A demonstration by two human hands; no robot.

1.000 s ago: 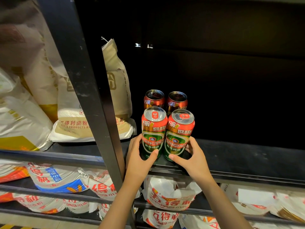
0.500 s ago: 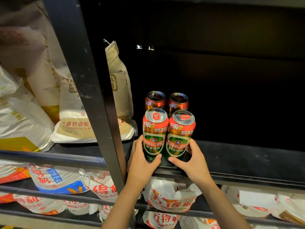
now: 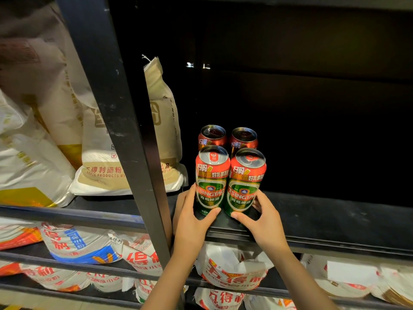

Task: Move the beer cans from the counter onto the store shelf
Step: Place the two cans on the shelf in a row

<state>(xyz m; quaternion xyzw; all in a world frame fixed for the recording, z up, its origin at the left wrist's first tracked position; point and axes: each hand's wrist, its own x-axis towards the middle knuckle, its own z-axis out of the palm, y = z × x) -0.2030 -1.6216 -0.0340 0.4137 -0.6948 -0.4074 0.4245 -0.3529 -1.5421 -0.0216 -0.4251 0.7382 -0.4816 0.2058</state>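
Lower centre of frame, on the matte black shelf (image 3: 335, 220): left hand (image 3: 192, 222) wraps the base of the glossy cylindrical left front can (image 3: 211, 182); right hand (image 3: 263, 222) curls round the right front can (image 3: 245, 184); both upright, touching

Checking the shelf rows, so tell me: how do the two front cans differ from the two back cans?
The front cans stand near the shelf edge, lit, labels fully readable; the back cans sit deeper in shadow, mostly hidden behind them. The left hand and right hand each hold a front can; nothing touches the back cans. All four stand upright, with the same red tops.
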